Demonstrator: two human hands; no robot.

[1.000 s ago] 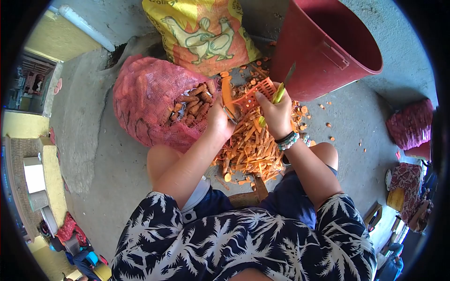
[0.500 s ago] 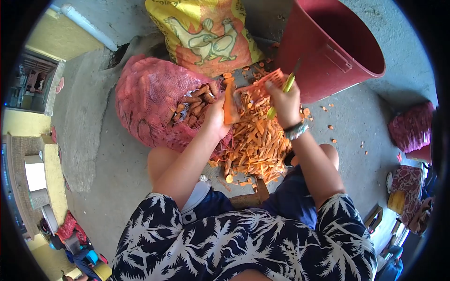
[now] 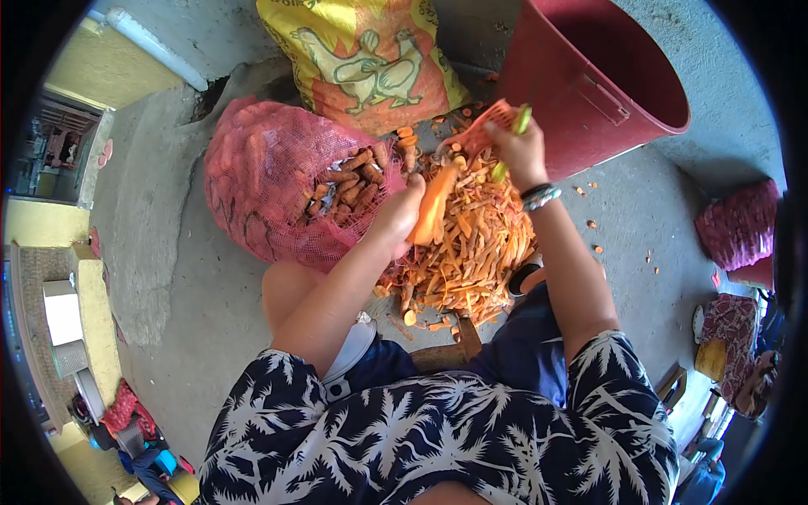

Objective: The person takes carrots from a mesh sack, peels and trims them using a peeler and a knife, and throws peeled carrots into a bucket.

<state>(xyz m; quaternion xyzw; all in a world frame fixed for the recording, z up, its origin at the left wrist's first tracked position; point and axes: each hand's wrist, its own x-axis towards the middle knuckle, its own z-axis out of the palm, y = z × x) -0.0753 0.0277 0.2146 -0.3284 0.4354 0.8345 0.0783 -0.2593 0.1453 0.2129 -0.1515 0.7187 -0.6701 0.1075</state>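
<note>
My left hand (image 3: 401,212) is closed round a bright orange carrot (image 3: 436,200), which tilts with its narrow end away from me. To its right, my right hand (image 3: 522,153) grips an orange-red peeler (image 3: 486,124) with slots in its body. A knife with a yellow-green handle (image 3: 523,119) is tucked through the same hand. The peeler is apart from the carrot. Below both hands lies a heap of carrot peelings (image 3: 475,252). Close by on the left, an open pink mesh sack (image 3: 261,181) shows brownish unpeeled carrots (image 3: 349,189) in its mouth.
A large red bin (image 3: 551,101) stands at the far right by the wall. Beside it is a yellow printed sack (image 3: 370,76). Carrot ends lie scattered on the concrete floor (image 3: 202,303). Another full mesh sack (image 3: 736,231) is at the right edge.
My right hand with the peeler and knife has moved up and away from the carrot. The carrot has tilted, its far end swinging right.
</note>
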